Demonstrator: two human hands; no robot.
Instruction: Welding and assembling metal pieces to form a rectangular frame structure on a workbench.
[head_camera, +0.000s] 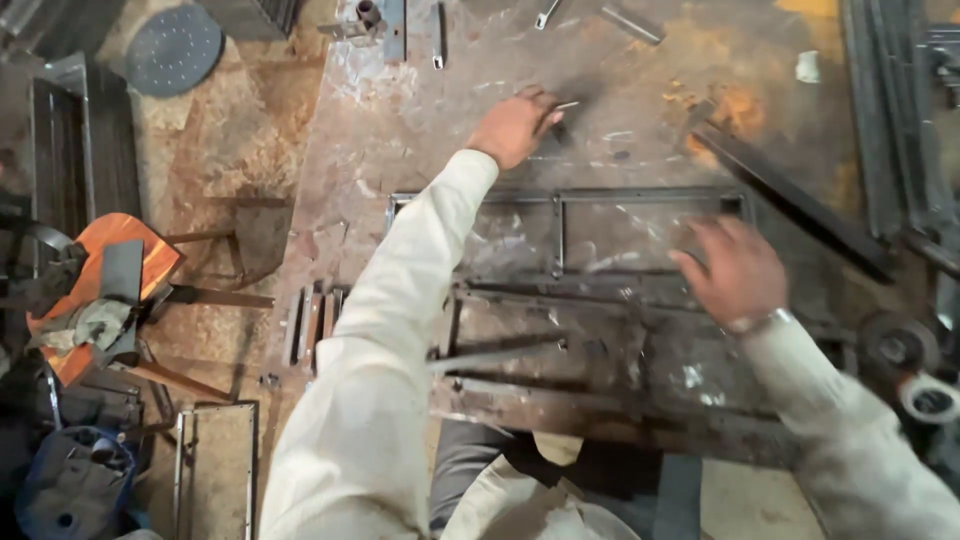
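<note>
Left hand (515, 125) stretched far across the rusty steel table (400, 130), fingers (545, 100) pinched on a small pale stick (567, 104), perhaps chalk, just above the rectangular metal frame (560, 200). Frame flat on the table, mid-view. Right hand (735, 270) blurred over the frame's right end, fingers spread, gripping nothing. Long dark steel bar (790, 200) slanted further right.
</note>
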